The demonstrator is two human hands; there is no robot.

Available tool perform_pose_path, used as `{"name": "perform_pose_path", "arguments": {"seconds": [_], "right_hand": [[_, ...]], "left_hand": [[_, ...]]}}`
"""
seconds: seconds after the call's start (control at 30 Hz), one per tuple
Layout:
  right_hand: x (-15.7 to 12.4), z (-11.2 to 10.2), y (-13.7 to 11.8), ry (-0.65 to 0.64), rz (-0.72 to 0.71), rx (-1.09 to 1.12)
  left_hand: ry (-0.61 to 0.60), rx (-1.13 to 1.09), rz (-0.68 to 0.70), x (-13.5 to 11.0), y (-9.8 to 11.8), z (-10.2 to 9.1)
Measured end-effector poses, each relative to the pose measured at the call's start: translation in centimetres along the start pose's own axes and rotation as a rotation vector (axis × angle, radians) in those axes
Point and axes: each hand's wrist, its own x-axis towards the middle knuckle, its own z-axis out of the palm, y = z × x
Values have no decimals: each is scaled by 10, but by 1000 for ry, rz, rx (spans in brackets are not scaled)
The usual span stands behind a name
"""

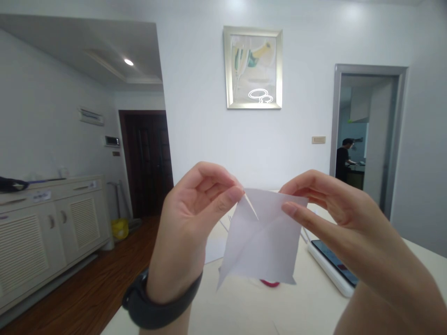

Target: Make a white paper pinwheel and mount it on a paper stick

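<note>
A square sheet of white paper (261, 242) with diagonal creases is held up in front of me above a cream table (244, 307). My left hand (190, 223) pinches the sheet's upper left corner between thumb and forefinger; a black band is on that wrist. My right hand (328, 209) pinches the upper right corner with its fingers closed on the edge. A small flap is folded near the left corner.
A white device with a dark screen (333, 265) lies on the table at right, and a red object (269, 282) peeks from under the paper. A white cabinet (49, 232) stands left. Another person (344, 160) stands in the far doorway.
</note>
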Motion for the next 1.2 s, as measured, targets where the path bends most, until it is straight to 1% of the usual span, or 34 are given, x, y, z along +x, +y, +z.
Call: {"name": "perform_pose_path", "arguments": {"seconds": [0.13, 0.27, 0.37, 0.47, 0.53, 0.63, 0.73, 0.8, 0.93, 1.1, 1.2], "right_hand": [[1, -1, 2, -9, 12, 22], [3, 0, 3, 8, 13, 68], [3, 0, 1, 0, 12, 100], [1, 0, -6, -49, 26, 143], [-1, 2, -12, -60, 57, 159], [-3, 4, -19, -57, 92, 158], [-4, 4, -22, -93, 60, 164], [-3, 3, -22, -112, 42, 162], [-2, 2, -23, -135, 39, 168], [-2, 5, -24, -208, 68, 191], [-2, 4, -23, -216, 69, 199]], "left_hand": [[13, -56, 5, -2, 1, -4], [-57, -127, -22, -1, 3, -6], [-122, -177, -80, 1, 6, -4], [-114, -166, -167, 3, 7, -3], [-126, -147, -190, 4, 5, -2], [-217, -131, -169, 6, 1, -2], [-305, -110, -175, 8, 0, -2], [-330, -96, -184, 7, 2, -1], [-321, -61, -171, 3, 10, 1], [-271, 112, -137, -4, 16, 4], [-258, 168, -98, -5, 17, 5]]}}
